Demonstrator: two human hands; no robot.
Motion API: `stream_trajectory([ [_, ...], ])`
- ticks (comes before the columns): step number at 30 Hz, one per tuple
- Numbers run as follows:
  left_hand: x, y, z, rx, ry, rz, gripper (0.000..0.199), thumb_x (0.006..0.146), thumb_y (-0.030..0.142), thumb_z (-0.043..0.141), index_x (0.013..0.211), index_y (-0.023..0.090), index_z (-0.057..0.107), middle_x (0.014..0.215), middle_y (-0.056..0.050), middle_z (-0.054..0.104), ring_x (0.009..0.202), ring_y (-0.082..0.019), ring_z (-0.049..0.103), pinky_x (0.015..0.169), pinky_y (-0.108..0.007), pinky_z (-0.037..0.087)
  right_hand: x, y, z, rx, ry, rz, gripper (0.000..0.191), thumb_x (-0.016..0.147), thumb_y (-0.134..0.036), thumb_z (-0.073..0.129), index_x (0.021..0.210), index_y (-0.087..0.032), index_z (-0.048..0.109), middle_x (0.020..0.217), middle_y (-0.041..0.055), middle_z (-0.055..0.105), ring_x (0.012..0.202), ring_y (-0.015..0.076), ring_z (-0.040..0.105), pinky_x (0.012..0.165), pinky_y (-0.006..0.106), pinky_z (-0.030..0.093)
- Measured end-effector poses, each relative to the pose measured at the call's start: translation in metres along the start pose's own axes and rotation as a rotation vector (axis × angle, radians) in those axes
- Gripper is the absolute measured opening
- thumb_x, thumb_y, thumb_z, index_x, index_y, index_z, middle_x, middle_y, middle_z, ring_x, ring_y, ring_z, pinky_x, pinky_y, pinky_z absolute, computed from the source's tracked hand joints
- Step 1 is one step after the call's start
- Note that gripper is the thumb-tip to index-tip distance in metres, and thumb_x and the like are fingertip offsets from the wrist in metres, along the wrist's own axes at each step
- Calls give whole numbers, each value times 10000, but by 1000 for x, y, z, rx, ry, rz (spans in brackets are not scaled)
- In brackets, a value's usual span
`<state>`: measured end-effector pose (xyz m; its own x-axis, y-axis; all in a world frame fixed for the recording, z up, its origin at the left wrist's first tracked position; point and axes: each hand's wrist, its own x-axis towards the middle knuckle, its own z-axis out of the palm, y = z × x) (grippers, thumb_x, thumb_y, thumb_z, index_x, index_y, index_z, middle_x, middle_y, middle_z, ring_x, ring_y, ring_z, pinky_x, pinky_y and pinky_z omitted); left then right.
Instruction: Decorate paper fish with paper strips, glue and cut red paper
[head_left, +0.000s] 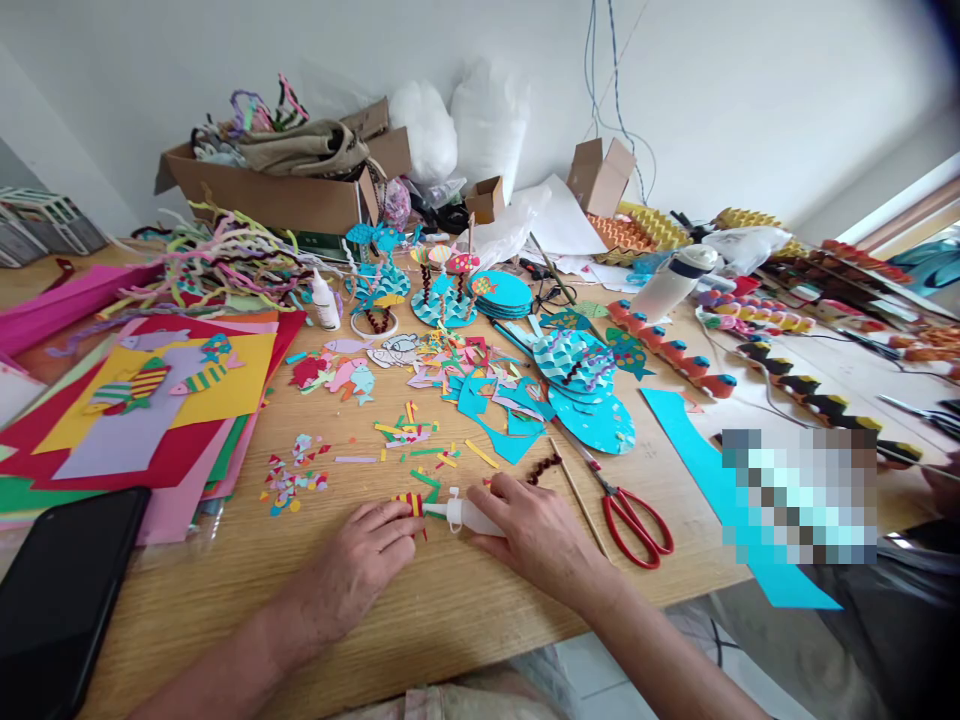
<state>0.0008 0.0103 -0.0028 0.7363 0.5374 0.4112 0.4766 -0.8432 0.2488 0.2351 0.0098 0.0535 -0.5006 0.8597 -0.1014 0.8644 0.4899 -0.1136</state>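
Note:
My right hand point(529, 525) is wrapped round a translucent white glue bottle point(474, 518), which lies nearly flat with its nozzle pointing left. The nozzle tip meets a small red and yellow striped paper piece point(409, 503). That piece is pressed under the fingertips of my left hand point(371, 555) on the wooden table point(450, 610). Thin paper strips point(420, 455) in green, yellow and pink lie just beyond the hands. To the left is a patch of tiny paper bits point(298, 475). A dark twisted pipe cleaner point(544, 468) lies beyond my right hand.
Red scissors point(637, 525) and a wooden stick point(581, 497) lie right of my right hand. A black phone point(71, 590) and stacked coloured paper point(172, 450) are at left. Blue discs point(592, 420), paper fish point(360, 383) and another glue bottle point(325, 302) stand or lie farther back.

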Motion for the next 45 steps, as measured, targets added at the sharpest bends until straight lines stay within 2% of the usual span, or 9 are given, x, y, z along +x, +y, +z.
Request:
stream_trajectory([
  [2, 0, 0, 0, -4, -2, -2, 352, 967, 160, 256, 874, 174, 596, 1041, -22, 667, 1065, -173, 518, 899, -335, 392, 0, 0, -2, 37, -29, 1, 279, 858, -414, 517, 1039, -204, 545, 900, 53, 584, 706, 182, 568, 592, 277, 397],
  [4, -1, -1, 1, -3, -4, -3, 372, 973, 176, 231, 882, 171, 591, 1047, -23, 666, 1071, -174, 517, 905, -336, 386, 0, 0, -3, 71, -27, 1, 244, 880, -368, 485, 1036, -190, 543, 902, 62, 587, 762, 196, 575, 631, 287, 411],
  [10, -1, 0, 1, -2, -5, -13, 416, 980, 220, 191, 852, 172, 584, 1052, -13, 666, 1058, -176, 523, 899, -335, 378, -1, -1, -2, 159, 38, 40, 173, 821, -257, 563, 974, -176, 566, 926, 71, 578, 879, 231, 527, 747, 337, 430],
  [20, -1, -1, 4, -11, 12, -16, 413, 979, 215, 208, 832, 175, 591, 1055, -10, 669, 1057, -174, 517, 893, -333, 373, -1, -1, 5, 221, 115, 20, 154, 805, -182, 588, 959, -187, 573, 925, 70, 542, 874, 205, 493, 740, 306, 434],
  [26, -1, -1, 3, -10, 3, -17, 350, 963, 160, 267, 847, 183, 596, 1035, -19, 675, 1062, -170, 524, 891, -331, 389, 1, 2, 7, 123, 111, -24, 142, 812, -210, 598, 951, -193, 572, 857, 56, 577, 850, 203, 508, 731, 299, 421],
  [30, 1, -1, 2, -4, 17, -11, 360, 962, 155, 262, 835, 180, 598, 1020, -25, 680, 1048, -169, 529, 892, -332, 392, 2, 4, 4, 70, 42, -52, 206, 841, -316, 569, 1010, -200, 554, 886, 56, 573, 769, 181, 543, 641, 272, 406],
  [33, 1, 0, 2, 0, 3, -11, 343, 963, 164, 268, 870, 176, 598, 1015, -30, 678, 1047, -166, 532, 895, -327, 393, 1, 4, 0, 108, -9, -71, 252, 886, -378, 477, 1047, -195, 539, 899, 61, 564, 743, 177, 548, 629, 275, 406],
  [37, 0, -1, 3, -6, -9, -13, 371, 973, 184, 231, 857, 172, 584, 1033, -26, 671, 1055, -170, 525, 912, -329, 375, 0, 2, -2, 148, -15, -53, 193, 906, -288, 425, 1010, -185, 550, 871, 57, 563, 794, 194, 532, 681, 298, 412],
  [45, -2, -1, 4, -6, -9, -17, 314, 955, 148, 293, 854, 182, 589, 1033, -25, 670, 1067, -166, 519, 907, -330, 381, 1, 2, 3, 187, 74, -36, 161, 877, -260, 484, 1009, -199, 552, 929, 70, 545, 864, 205, 502, 731, 316, 420],
])
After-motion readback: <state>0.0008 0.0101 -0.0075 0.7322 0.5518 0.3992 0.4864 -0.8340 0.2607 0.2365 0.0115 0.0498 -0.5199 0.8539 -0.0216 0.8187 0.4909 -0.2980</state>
